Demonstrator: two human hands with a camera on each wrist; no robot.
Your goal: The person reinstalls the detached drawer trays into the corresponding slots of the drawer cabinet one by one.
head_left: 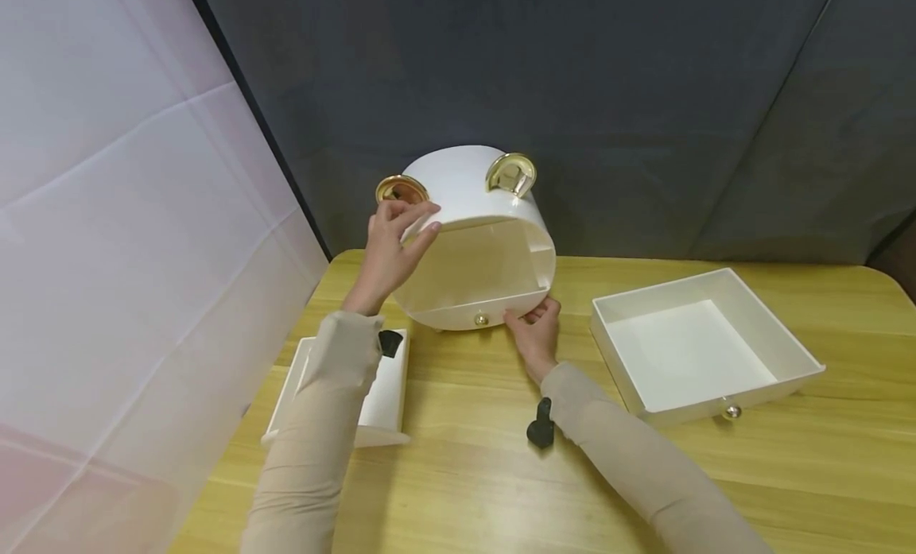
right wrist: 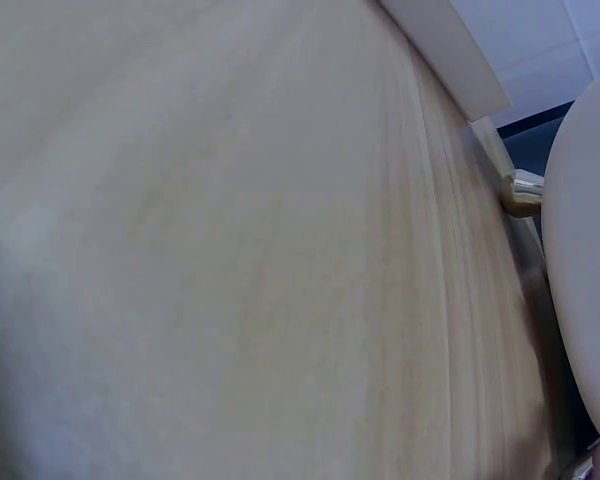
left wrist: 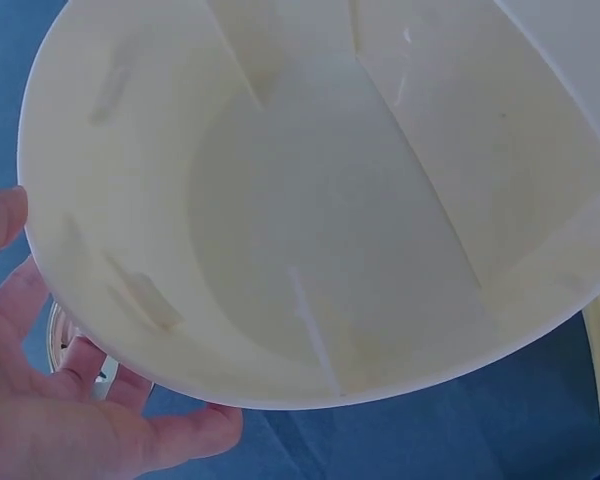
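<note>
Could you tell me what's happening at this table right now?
A person is handling a round white organizer case on the wooden table. The left hand grips its upper left rim; the right hand holds its lower right edge. Its opening looks empty. A removed white drawer sits to the right.

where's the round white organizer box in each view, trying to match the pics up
Head: the white box sits top centre on the table, open front toward the camera, left hand on its upper left rim, right hand at its lower right.
Left wrist: its hollow inside fills most of the frame.
Right wrist: only a curved white edge at the far right.
Shared landmark: the box's pale rim.
</note>
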